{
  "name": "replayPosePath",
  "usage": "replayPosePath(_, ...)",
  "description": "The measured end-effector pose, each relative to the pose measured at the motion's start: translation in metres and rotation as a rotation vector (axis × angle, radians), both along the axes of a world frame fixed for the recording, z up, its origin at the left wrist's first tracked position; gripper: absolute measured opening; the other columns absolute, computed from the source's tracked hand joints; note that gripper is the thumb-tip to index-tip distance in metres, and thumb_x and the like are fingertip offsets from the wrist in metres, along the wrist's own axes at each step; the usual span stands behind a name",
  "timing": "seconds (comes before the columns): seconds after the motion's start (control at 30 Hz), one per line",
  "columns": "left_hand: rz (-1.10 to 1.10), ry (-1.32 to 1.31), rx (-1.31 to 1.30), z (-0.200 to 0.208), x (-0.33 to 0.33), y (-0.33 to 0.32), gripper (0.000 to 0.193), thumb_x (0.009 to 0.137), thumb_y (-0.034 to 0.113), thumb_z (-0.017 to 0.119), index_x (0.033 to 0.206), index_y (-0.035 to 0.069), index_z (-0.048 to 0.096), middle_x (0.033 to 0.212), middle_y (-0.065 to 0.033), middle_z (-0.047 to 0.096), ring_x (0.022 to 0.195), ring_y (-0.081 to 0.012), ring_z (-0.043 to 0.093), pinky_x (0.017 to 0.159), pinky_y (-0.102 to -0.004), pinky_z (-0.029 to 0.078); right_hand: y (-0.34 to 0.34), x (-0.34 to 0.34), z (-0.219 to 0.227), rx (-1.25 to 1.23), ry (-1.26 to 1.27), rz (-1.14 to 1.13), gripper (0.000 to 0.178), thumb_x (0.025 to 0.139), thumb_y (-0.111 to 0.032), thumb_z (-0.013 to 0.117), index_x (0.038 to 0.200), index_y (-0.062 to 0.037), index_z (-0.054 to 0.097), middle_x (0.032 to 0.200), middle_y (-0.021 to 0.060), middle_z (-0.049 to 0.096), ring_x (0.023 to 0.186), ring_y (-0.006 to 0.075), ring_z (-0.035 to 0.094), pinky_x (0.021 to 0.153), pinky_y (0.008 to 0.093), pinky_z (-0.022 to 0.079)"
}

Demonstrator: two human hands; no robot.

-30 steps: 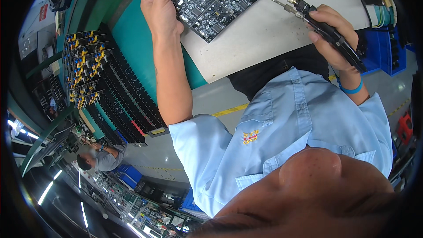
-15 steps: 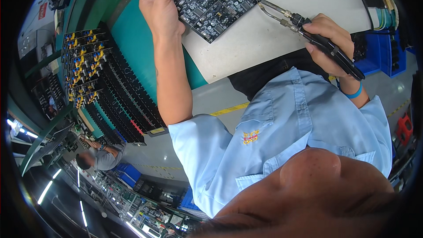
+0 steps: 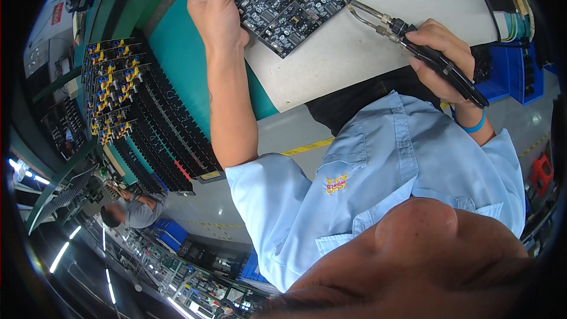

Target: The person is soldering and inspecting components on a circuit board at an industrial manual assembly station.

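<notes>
A black circuit board panel (image 3: 295, 6), packed with small components, lies at the top of the view over the pale bench sheet (image 3: 378, 41). At its left edge, my left hand (image 3: 215, 6) is closed on the panel, thumb on top; some fingertips are cut off by the frame. My right hand (image 3: 443, 56) grips the black handle of a soldering iron (image 3: 407, 35) with a second thin metal tube beside its barrel. The two metal ends come close together beside the panel's right corner. Whether the tip touches the board is too small to tell.
A green mat (image 3: 183, 53) shows left of the sheet. Farther left are black slotted racks (image 3: 171, 118) and upright boards with yellow and blue parts (image 3: 112, 91). Blue bins (image 3: 496, 77) stand at right. Another person (image 3: 139, 210) works at the lower left.
Almost nothing differs. The panel and my left hand have shifted very slightly to the right; my right hand keeps the soldering iron in the same place.
</notes>
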State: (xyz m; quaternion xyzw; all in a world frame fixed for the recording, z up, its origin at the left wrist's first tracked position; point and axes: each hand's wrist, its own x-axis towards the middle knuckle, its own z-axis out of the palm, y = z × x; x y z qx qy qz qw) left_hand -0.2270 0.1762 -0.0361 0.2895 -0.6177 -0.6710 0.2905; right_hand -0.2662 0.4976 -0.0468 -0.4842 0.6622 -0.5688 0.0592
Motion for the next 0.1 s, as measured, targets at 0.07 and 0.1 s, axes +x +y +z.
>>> replayPosePath(0.07,0.003,-0.003,0.0,0.0009,0.0002,0.0007,0.019,0.093,0.011,0.066,0.11,0.003,0.062,0.091,-0.0033,0.064,0.077,-0.0093,0.058,0.07,-0.0193,0.046,-0.0001,0.0001,0.0011,0.003,-0.005,0.004,0.043,0.07,0.007,0.067,0.113,0.004,0.067,0.083,0.0115,0.066,0.072,0.021,0.056,0.069,0.0295,0.047)
replayPosePath(0.1,0.005,-0.005,0.0,0.0013,0.0001,0.001,0.019,0.093,0.011,0.066,0.11,0.003,0.062,0.091,-0.0034,0.064,0.077,-0.0094,0.058,0.07,-0.0193,0.046,0.0,0.0001,0.0014,0.005,-0.008,0.006,0.043,0.07,0.007,0.067,0.113,0.0039,0.067,0.083,0.0115,0.066,0.072,0.0211,0.056,0.069,0.0295,0.047)
